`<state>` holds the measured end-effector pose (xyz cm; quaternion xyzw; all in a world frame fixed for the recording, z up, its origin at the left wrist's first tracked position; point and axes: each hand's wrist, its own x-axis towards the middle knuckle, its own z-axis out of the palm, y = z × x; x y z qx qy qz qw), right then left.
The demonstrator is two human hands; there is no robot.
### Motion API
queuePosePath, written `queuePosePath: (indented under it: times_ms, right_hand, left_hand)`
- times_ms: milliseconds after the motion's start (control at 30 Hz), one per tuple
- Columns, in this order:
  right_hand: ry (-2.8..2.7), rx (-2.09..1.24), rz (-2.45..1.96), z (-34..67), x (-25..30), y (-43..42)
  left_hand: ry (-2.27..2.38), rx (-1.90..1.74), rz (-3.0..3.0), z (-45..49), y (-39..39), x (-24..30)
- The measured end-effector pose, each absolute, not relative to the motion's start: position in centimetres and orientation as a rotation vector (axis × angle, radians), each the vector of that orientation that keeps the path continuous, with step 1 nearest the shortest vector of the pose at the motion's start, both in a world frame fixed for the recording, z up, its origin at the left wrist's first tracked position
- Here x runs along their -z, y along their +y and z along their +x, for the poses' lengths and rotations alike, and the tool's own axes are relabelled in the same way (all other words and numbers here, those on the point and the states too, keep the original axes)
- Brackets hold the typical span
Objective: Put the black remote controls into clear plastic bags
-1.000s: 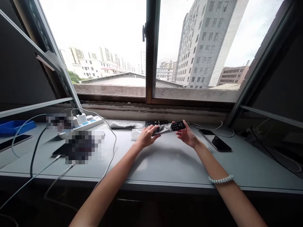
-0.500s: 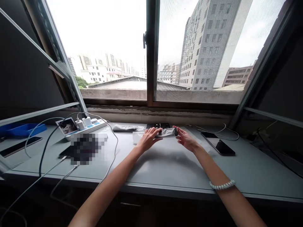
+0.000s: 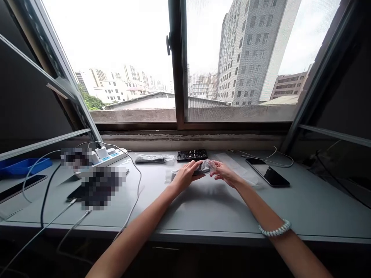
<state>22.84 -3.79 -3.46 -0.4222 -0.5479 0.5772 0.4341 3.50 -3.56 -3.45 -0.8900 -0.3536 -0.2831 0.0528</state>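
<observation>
Both my hands meet over the middle of the grey desk (image 3: 203, 208). My left hand (image 3: 188, 175) is closed round a black remote in a clear plastic bag (image 3: 203, 167). My right hand (image 3: 223, 173) pinches the bag's crumpled open end, and most of the remote is hidden by fingers and plastic. Behind them a second black remote (image 3: 191, 155) lies bare by the window sill. Left of it sits another bagged remote (image 3: 154, 158), with a flat clear bag (image 3: 169, 176) under my left hand.
A black phone (image 3: 268, 172) with a white cable lies to the right. On the left are a white power strip (image 3: 106, 156) with chargers, several cables, a dark phone (image 3: 20, 186), a blue tray (image 3: 20, 166) and blurred patches. The window is straight ahead.
The remote stuck out of the bag's right end a second ago; now it sits inside the plastic. My hands have drawn closer together and lower towards the desk.
</observation>
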Motion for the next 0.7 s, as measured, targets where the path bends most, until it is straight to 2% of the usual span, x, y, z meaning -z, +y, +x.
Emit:
queuePosePath:
  times_ms: [433, 700]
  right_hand:
    - [-1.344, -1.581, -0.871, 23.5, 3.12, -3.85]
    - [-1.411, -1.488, -0.997, 23.21, 3.4, -3.85]
  left_hand:
    - [-1.258, 0.863, -2.651, 4.17, -3.7, 3.35]
    - [-1.209, 0.79, -2.714, 3.87, -4.07, 3.22]
